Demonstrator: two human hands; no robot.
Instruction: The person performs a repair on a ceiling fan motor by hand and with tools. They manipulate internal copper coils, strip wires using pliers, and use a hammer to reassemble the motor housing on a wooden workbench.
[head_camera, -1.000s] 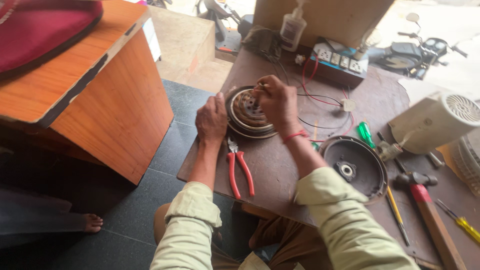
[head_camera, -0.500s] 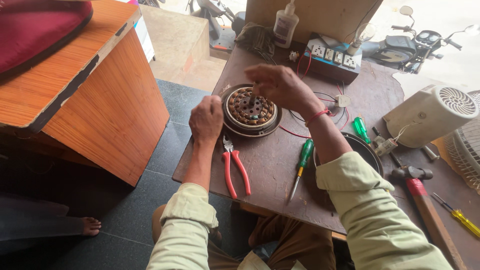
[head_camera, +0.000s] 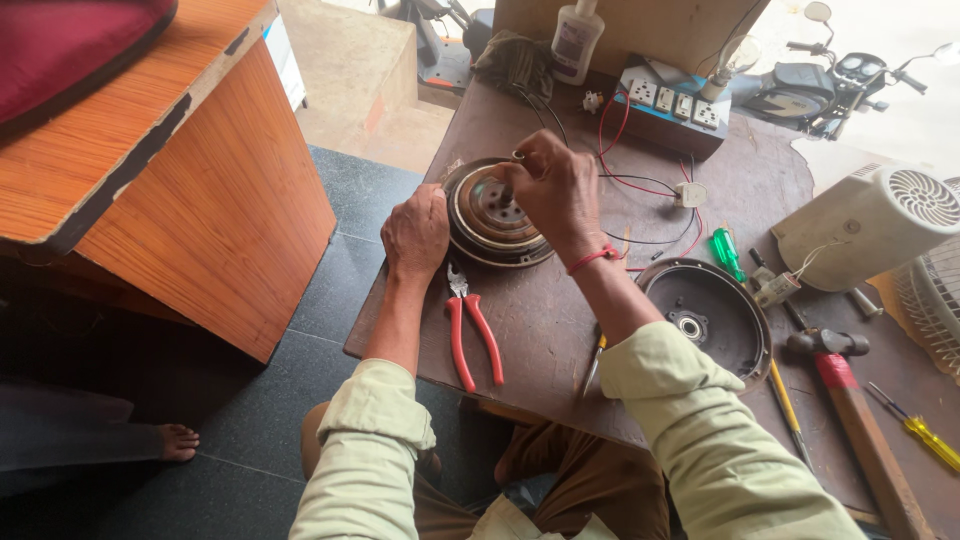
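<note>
The round motor assembly (head_camera: 492, 213) lies flat near the left edge of the brown worktable (head_camera: 560, 340), directly between the two hands. The left hand (head_camera: 415, 232) rests closed against the assembly's left rim, apparently bracing it so it cannot slide or turn. The right hand (head_camera: 553, 185) is curled over the top right portion of the assembly with fingertips pinched together, seemingly on a small part or wire end; the pinched item is too small to identify. The red-handled pliers (head_camera: 472, 335) lie just below the left hand, handles toward the person, placed for quick pickup. A dark round cover plate (head_camera: 708, 318) sits to the right of the right forearm, with a green-handled screwdriver (head_camera: 727, 253) just beyond it. The right hand hides the assembly's far rim, and the red and black wires (head_camera: 640, 180) run out from behind that hand toward the socket board (head_camera: 672, 112); their connection point cannot be seen. The hammer (head_camera: 850, 400) is cut off at the lower frame edge.
</note>
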